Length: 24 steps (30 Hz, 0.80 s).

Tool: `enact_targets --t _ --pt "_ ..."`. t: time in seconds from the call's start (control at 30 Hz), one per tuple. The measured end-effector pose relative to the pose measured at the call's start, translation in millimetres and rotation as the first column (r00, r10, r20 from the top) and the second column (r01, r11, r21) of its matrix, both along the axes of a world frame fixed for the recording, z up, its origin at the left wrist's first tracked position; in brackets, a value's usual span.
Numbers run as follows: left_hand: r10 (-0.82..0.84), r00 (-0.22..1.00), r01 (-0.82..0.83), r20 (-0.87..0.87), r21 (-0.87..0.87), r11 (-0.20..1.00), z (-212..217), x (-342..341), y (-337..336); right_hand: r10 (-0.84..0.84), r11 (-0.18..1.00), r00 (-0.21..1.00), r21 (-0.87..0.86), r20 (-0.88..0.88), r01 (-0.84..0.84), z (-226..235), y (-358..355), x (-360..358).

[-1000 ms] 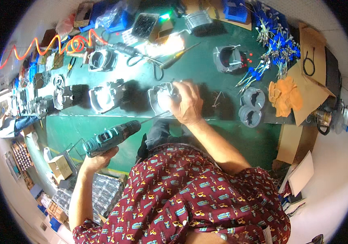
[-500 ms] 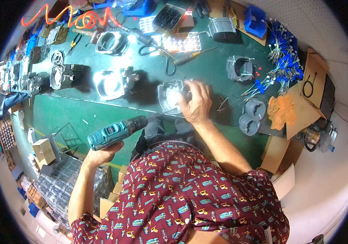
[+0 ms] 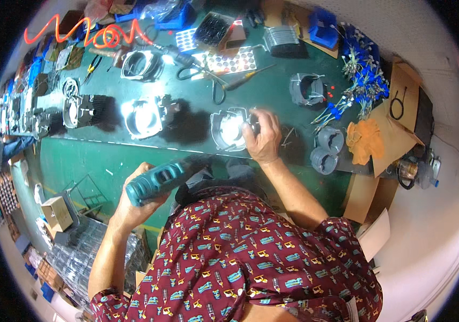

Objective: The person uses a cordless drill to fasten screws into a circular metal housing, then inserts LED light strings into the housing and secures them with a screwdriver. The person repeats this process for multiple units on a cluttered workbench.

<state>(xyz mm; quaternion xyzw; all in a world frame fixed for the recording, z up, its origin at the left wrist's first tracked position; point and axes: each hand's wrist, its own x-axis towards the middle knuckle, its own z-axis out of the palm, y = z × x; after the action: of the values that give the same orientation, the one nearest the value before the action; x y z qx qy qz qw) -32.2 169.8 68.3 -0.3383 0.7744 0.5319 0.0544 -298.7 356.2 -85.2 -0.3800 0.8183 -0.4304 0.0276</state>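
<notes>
My left hand [image 3: 133,212] is wrapped round a teal and black cordless drill [image 3: 157,182]. The drill hangs over the table's near edge, with its dark front end smeared by motion and pointing toward a round metal housing [image 3: 220,129]. This housing lies near that edge, its middle washed out by glare. On its right side my right hand [image 3: 264,140] is closed, thumb and fingers gripping the rim. To the left stands a second, brightly lit housing [image 3: 142,119]. Whether the drill's tip touches anything cannot be seen.
Beyond my hands lie a screwdriver [image 3: 240,80] and a black-handled tool [image 3: 218,92]. At right are grey rings [image 3: 330,140], an orange glove [image 3: 365,140], blue-ended wires [image 3: 355,88] and a cardboard box [image 3: 401,115]. Another finned housing [image 3: 79,111] stands at left.
My left hand has turned the drill and brought it slightly to the right, nearer my body's middle. My right hand stays on the housing. The whole view has shifted a little.
</notes>
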Motion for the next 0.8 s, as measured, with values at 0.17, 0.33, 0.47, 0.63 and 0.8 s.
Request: enact_targets --t 0.17,0.33,0.47,0.63,0.8 --pt "-0.384 0.904 0.426 0.187 -0.336 0.84 50 -68 13 -0.115 0.985 0.993 -0.127 0.032 0.118 -16 37 -5" --pt "-0.511 0.836 0.548 0.202 -0.372 0.749 78 -116 48 -0.203 0.92 0.971 -0.315 0.125 0.233 -37 70 -12" --pt "-0.617 0.736 0.671 0.279 -0.414 0.615 97 -147 80 -0.268 0.849 0.938 -0.406 0.221 0.339 -52 87 -10" --pt "-0.623 0.699 0.712 0.352 -0.427 0.557 110 -169 101 -0.33 0.784 0.908 -0.461 0.258 0.415 -58 88 -9" --pt "-0.589 0.687 0.727 0.426 -0.4 0.558 113 -174 107 -0.33 0.783 0.898 -0.447 0.29 0.433 -51 89 -11"
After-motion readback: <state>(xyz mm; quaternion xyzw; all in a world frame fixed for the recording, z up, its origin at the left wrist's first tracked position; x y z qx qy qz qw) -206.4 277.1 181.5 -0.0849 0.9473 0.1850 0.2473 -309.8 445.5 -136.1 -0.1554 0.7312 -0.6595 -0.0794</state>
